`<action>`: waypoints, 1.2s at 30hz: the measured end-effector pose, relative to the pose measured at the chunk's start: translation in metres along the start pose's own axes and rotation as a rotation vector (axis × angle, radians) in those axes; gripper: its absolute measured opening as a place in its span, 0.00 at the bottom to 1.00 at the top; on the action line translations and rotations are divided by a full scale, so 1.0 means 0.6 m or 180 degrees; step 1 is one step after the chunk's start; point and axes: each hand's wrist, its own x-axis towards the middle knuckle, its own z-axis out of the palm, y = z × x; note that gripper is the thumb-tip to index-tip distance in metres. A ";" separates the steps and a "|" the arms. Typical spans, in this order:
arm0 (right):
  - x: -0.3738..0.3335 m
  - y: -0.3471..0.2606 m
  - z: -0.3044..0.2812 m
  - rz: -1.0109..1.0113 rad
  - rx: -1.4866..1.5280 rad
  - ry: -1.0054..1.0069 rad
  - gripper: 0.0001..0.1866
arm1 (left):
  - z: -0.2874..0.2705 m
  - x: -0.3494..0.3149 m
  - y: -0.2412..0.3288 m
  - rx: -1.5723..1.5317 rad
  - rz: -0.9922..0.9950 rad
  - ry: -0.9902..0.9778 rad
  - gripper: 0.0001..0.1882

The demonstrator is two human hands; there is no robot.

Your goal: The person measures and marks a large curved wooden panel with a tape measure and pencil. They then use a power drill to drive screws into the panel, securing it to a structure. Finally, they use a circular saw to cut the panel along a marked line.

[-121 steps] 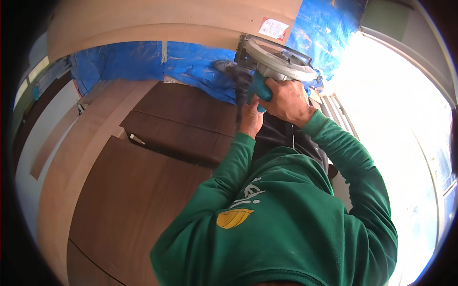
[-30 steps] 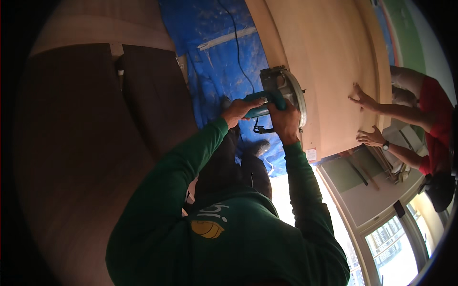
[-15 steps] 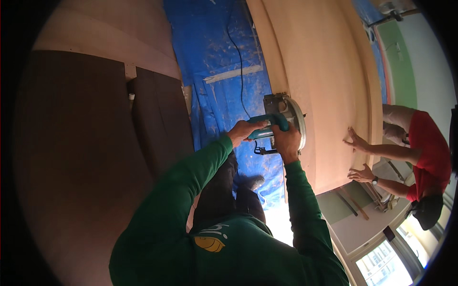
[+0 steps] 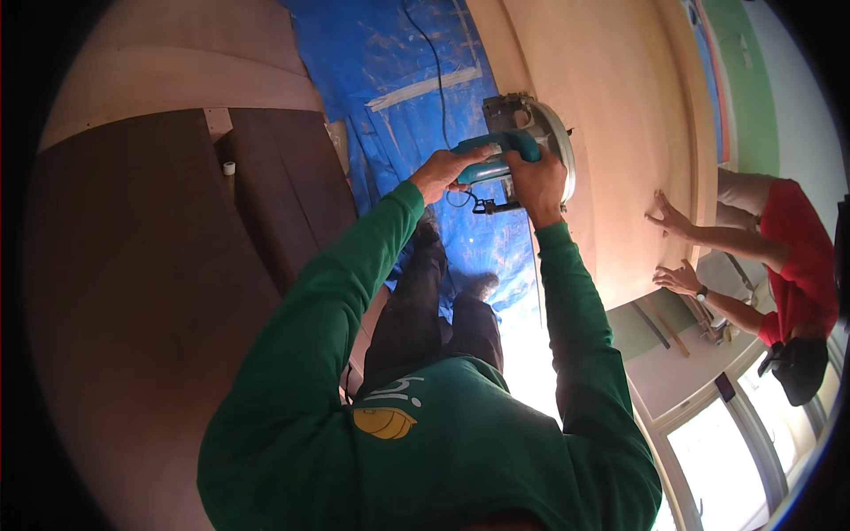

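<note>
A teal circular saw (image 4: 506,142) with a round metal guard rests at the left edge of a wide, light wooden panel (image 4: 611,133). My left hand (image 4: 443,173) is closed around the saw's teal body on its left side, thumb on top. My right hand (image 4: 538,184) grips the looped handle close to the guard. The blade itself is hidden from view. A dark power cord (image 4: 438,71) runs from the saw away over the blue sheet.
A co-worker in a red shirt (image 4: 801,248) has both hands on the panel's right part. A blue plastic sheet (image 4: 407,124) covers the floor, with a pale strip (image 4: 425,88) on it. Dark brown boards (image 4: 150,265) stand at left. My shoes are on the sheet.
The saw, held in both my hands, has moved farther away along the panel's left edge, and my arms reach out more. The whole view has shifted a little. The co-worker's hands remain at the panel.
</note>
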 end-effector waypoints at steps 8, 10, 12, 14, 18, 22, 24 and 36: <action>0.073 -0.030 0.008 -0.0164 -0.0061 -0.0004 0.28 | -0.038 0.025 0.012 -0.0731 0.0500 -0.0099 0.30; 0.082 -0.030 0.018 -0.0510 -0.0284 0.0259 0.29 | -0.047 0.039 0.012 -0.0715 0.0693 -0.0157 0.28; 0.088 -0.034 0.024 -0.0465 -0.0305 0.0114 0.30 | -0.055 0.048 0.014 -0.0542 0.0572 -0.0042 0.30; 0.093 -0.045 0.032 -0.0153 0.0081 -0.0013 0.23 | -0.063 0.055 0.023 -0.1080 0.0359 -0.0337 0.40; 0.127 -0.092 0.031 -0.0299 -0.0300 0.0182 0.32 | -0.075 0.057 0.056 -0.0658 0.0630 0.0014 0.29; 0.150 -0.127 0.037 -0.0040 -0.0281 -0.0037 0.29 | -0.093 0.060 0.094 -0.0835 0.0477 0.0154 0.27; 0.157 -0.137 0.043 -0.0107 -0.0095 -0.0009 0.28 | -0.103 0.063 0.107 -0.0930 0.0396 0.0092 0.25; 0.196 -0.173 0.039 0.0002 0.0382 -0.0134 0.22 | -0.128 0.065 0.176 -0.1197 0.0129 -0.0021 0.18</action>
